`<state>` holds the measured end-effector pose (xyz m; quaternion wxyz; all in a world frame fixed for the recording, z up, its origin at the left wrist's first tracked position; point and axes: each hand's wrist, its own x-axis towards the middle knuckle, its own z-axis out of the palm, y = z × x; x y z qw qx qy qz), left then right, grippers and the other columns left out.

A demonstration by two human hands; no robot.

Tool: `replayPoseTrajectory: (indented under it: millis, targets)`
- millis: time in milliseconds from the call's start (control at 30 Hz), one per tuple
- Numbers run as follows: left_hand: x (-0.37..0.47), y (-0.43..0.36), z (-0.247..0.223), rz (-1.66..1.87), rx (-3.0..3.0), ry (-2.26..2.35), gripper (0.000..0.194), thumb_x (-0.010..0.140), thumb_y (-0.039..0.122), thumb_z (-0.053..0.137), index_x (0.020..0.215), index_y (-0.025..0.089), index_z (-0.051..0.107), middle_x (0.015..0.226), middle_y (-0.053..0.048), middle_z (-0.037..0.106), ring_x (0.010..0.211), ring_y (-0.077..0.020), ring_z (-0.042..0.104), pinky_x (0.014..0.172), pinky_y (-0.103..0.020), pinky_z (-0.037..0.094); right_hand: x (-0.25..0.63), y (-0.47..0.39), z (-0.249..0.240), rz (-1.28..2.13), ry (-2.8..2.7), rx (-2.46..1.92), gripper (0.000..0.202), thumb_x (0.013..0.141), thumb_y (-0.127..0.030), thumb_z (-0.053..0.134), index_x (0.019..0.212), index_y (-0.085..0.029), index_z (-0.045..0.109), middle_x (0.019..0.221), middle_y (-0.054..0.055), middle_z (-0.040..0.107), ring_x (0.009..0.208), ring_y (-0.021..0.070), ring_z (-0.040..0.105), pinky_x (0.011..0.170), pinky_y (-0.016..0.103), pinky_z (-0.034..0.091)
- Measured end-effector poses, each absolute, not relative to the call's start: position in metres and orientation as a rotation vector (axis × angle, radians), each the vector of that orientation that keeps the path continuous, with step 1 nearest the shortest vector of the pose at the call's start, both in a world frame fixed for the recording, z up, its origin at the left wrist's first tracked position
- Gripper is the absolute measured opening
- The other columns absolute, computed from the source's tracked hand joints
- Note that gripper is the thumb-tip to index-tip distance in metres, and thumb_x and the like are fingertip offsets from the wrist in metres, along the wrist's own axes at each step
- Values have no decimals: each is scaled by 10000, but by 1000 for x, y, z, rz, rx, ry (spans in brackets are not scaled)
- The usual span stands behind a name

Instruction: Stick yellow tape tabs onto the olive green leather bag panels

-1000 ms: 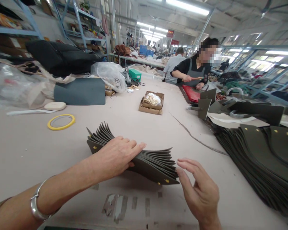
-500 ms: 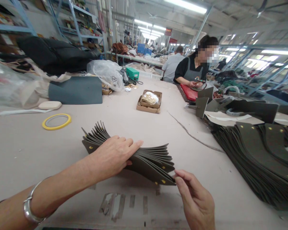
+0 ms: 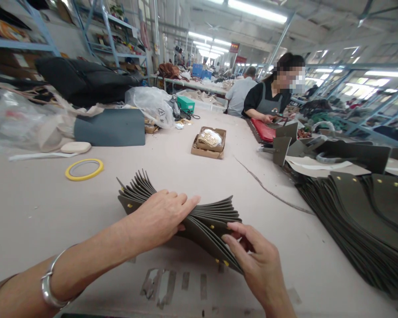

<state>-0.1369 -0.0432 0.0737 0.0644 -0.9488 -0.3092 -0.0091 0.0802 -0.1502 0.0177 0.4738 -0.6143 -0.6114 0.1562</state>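
A stack of dark olive leather-like panels [image 3: 199, 236] is held above the table, its ends fanned out, with gold-coloured metal pieces near the corners. My left hand [image 3: 167, 212] wraps over the stack's middle, fingers closed around it. At the right end, my right hand [image 3: 252, 251] has thumb and forefinger at the edge of one panel near the front, partway down the fan. The other fingers of that hand are curled. Another large pile of similar panels [image 3: 351, 212] lies to the right.
On the table [image 3: 172, 163] are a yellow tape roll [image 3: 84, 169], a small cardboard box [image 3: 208, 143] of gold-coloured pieces, a grey-blue sheet [image 3: 111, 128] and a plastic bag [image 3: 151, 106]. A co-worker [image 3: 272, 92] handles a red piece [image 3: 263, 130] across the table.
My right hand has moved from the fan's outer lower corner up and left to a panel further in. The left hand keeps its hold on the stack. The view has shifted slightly.
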Motion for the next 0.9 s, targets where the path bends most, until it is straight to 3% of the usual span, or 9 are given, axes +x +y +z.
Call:
replayPoseTrajectory:
  millis: [200, 400, 733, 833, 900]
  targets:
    - [-137, -44, 73, -29, -2862, -939, 609, 794, 268, 692, 1321, 201, 393, 1015, -72, 625, 906, -246, 596, 746, -360, 447, 73, -149, 12, 443, -1497, -1484, 311, 826, -285, 638, 1120, -189, 614, 751, -2, 612, 508, 81, 536, 476, 185, 483]
    - [-138, -44, 76, -22, -2876, -933, 614, 795, 264, 692, 1328, 207, 392, 1020, -74, 624, 910, -248, 595, 748, -356, 442, 67, -148, 13, 323, -1660, -1391, 102, 857, -212, 603, 927, -216, 677, 744, 4, 610, 618, 106, 560, 556, 213, 463]
    - [-140, -42, 76, -26, -2893, -939, 630, 782, 275, 708, 1331, 231, 403, 1009, -55, 623, 905, -236, 593, 762, -355, 440, 95, -161, 4, 230, -1511, -1457, 49, 858, -253, 620, 854, -231, 664, 719, -4, 578, 649, 134, 521, 607, 255, 429]
    - [-139, -42, 77, -28, -2894, -946, 594, 781, 262, 708, 1304, 228, 428, 1002, -51, 629, 890, -241, 593, 761, -362, 442, 103, -159, -14, 272, -1285, -1474, 147, 856, -345, 615, 909, -215, 659, 955, 58, 634, 888, 194, 585, 774, 308, 468]
    - [-139, -42, 78, -26, -2909, -945, 561, 780, 251, 706, 1278, 234, 448, 999, -48, 630, 886, -241, 592, 763, -361, 442, 103, -152, -27, 424, -1136, -1341, 381, 888, -465, 530, 1162, -209, 598, 1266, 111, 558, 1147, 252, 535, 950, 398, 434]
